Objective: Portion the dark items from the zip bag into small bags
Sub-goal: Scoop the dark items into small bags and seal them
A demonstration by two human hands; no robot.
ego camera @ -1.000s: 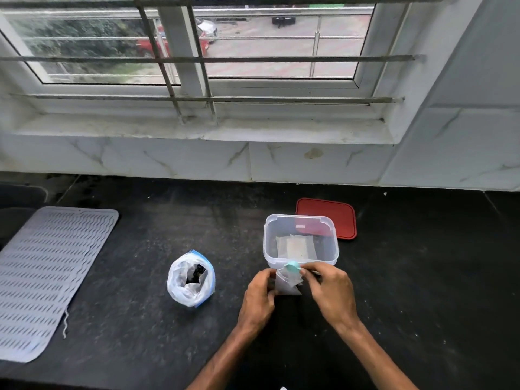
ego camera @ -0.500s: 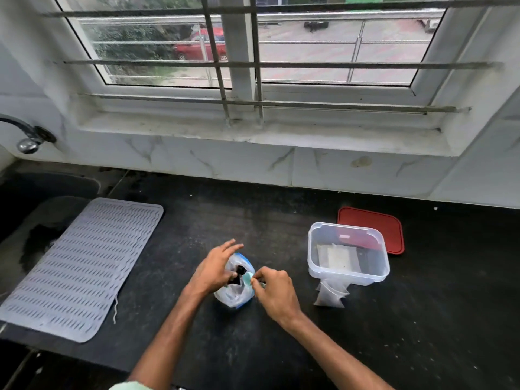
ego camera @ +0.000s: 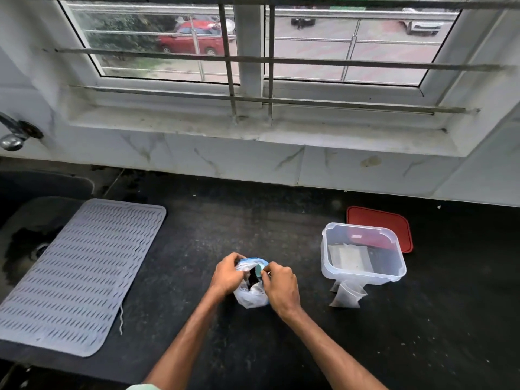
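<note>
A white zip bag [ego camera: 251, 295] with a blue rim stands on the black counter, dark items showing in its open mouth. My left hand [ego camera: 226, 274] grips the bag's left rim. My right hand [ego camera: 281, 285] pinches a small teal scoop [ego camera: 260, 268] at the bag's mouth. A small clear bag [ego camera: 346, 296] holding dark bits leans against the front of a clear plastic box [ego camera: 363, 277] to the right.
A red lid [ego camera: 391, 220] lies behind the clear box, which holds flat small bags. A grey ribbed mat [ego camera: 76, 274] covers the counter's left, beside a dark sink [ego camera: 22, 240] and a tap [ego camera: 14, 133]. A tiled wall and barred window rise behind.
My hands left the small bag by the box and moved left to the zip bag. My left hand, open half a second ago, now grips its rim; the right holds the scoop at its mouth.
</note>
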